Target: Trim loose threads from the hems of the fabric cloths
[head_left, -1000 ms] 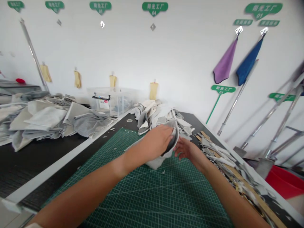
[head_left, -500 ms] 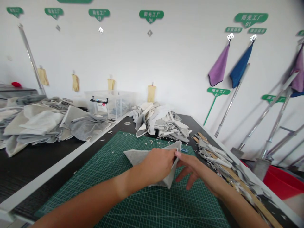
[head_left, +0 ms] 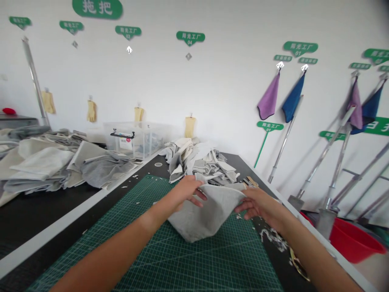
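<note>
A light grey piece of cloth (head_left: 209, 209) hangs between my hands, sagging in the middle above the green cutting mat (head_left: 121, 243). At its upper left edge my left hand (head_left: 188, 192) pinches the fabric, the other fingers partly spread. My right hand (head_left: 255, 200) grips the cloth's right corner between thumb and fingers. Just behind the cloth lies a heap of grey and white cloth pieces (head_left: 200, 158), and small scraps are strewn about the mat.
More cloth is piled at left (head_left: 45, 162), beside a clear plastic box (head_left: 121, 140). Gold-handled scissors (head_left: 298, 263) lie on the right, partly under my forearm. A red basin (head_left: 355, 239) and long-handled poles (head_left: 325, 150) stand right of the table.
My hands have moved apart, spreading the cloth that was folded between them. My right hand has shifted right with its corner. The camera view has tilted up slightly and turned right.
</note>
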{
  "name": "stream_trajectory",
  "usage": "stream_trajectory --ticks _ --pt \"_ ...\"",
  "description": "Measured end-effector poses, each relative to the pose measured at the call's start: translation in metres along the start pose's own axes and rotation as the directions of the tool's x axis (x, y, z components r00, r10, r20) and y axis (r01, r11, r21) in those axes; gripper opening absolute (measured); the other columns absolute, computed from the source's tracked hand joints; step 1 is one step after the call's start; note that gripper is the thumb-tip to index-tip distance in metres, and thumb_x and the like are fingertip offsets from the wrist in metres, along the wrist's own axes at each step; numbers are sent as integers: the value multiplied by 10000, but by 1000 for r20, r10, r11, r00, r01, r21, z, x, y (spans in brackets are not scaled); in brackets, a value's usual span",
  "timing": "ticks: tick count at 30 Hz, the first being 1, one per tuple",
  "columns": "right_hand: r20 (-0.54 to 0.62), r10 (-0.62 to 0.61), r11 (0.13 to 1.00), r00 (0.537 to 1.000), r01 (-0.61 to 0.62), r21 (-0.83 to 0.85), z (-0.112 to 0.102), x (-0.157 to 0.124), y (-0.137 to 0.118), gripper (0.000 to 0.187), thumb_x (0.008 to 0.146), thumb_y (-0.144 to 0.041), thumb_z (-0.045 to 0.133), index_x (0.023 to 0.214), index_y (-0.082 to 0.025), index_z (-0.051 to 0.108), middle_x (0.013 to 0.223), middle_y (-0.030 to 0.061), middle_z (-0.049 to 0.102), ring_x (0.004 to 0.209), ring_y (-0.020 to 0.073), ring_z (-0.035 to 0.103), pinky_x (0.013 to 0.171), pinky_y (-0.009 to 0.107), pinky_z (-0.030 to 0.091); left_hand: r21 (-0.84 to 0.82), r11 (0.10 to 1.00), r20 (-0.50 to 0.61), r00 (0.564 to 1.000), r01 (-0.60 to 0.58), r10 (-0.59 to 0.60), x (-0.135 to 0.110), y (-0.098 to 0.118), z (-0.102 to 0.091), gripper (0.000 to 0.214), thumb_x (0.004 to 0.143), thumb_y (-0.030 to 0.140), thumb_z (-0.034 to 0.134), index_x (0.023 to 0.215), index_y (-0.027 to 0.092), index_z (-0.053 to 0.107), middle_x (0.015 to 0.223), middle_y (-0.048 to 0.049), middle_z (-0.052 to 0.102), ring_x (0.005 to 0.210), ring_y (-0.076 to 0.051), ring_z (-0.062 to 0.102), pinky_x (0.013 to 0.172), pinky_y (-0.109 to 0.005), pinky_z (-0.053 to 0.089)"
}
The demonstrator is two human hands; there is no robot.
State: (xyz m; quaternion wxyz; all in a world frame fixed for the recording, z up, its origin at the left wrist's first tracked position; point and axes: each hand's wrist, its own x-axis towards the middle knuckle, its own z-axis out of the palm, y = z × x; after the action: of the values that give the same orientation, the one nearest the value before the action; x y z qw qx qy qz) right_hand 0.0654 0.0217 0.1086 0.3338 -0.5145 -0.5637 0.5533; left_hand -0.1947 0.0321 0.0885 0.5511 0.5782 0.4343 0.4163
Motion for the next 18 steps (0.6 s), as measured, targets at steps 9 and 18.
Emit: stream_trajectory --ticks 9,18 --pt "-251 -462 841 851 510 183 -17 -3 -91 145 794 -221 716 899 -152 644 780 68 711 756 203 725 499 219 579 -39 869 -252 846 -493 469 1 101 -34 307 911 390 594 1112 160 622 1030 -128 704 863 -191 679 628 -267 586" --pt "-267 -251 951 930 289 111 16 -77 -36 351 746 -419 778 969 -157 710 959 124 720 785 240 696 471 255 566 256 884 -165 883 -391 439 -91 75 -51 325 882 426 581 1070 190 701 1044 -53 703 1004 -196 638 851 -305 557"
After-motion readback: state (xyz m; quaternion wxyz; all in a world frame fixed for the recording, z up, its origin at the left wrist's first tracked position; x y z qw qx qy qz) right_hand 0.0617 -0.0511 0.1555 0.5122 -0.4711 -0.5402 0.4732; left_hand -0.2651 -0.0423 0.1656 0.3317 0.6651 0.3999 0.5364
